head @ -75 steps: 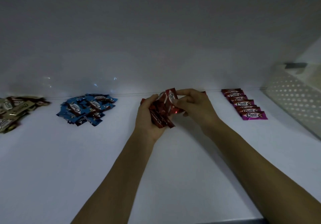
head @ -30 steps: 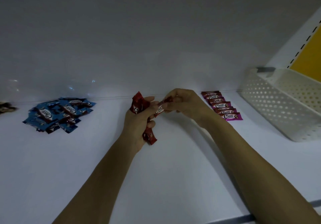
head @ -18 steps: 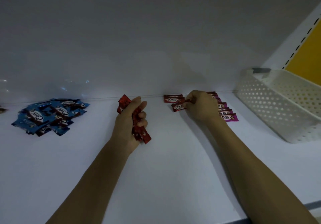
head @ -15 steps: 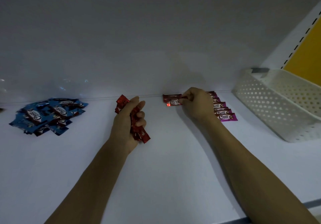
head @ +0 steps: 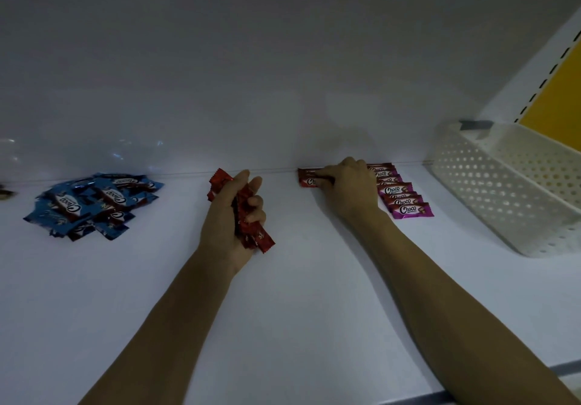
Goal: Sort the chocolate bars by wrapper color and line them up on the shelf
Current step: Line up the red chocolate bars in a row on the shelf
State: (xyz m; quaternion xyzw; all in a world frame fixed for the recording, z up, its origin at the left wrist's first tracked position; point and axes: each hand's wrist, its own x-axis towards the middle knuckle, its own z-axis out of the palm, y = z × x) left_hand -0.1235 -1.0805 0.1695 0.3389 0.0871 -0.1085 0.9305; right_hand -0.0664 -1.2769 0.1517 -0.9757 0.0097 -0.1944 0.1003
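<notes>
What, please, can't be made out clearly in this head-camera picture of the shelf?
Head view:
Held red bars: fingers of the left hand hide their number.
Laid red bars: the right hand covers their count and its own grip.
Dark wrapper: cut by the left edge.
Basket: its wall hides the contents.

One head-worn camera looks forward and down, close over the shelf.

Dim light. White shelf before me, grey strip along its front edge. Glossy white back panel behind, faint glare low at left. At my right: white perforated plastic basket on the shelf, slotted white upright, yellow panel beyond.
</notes>
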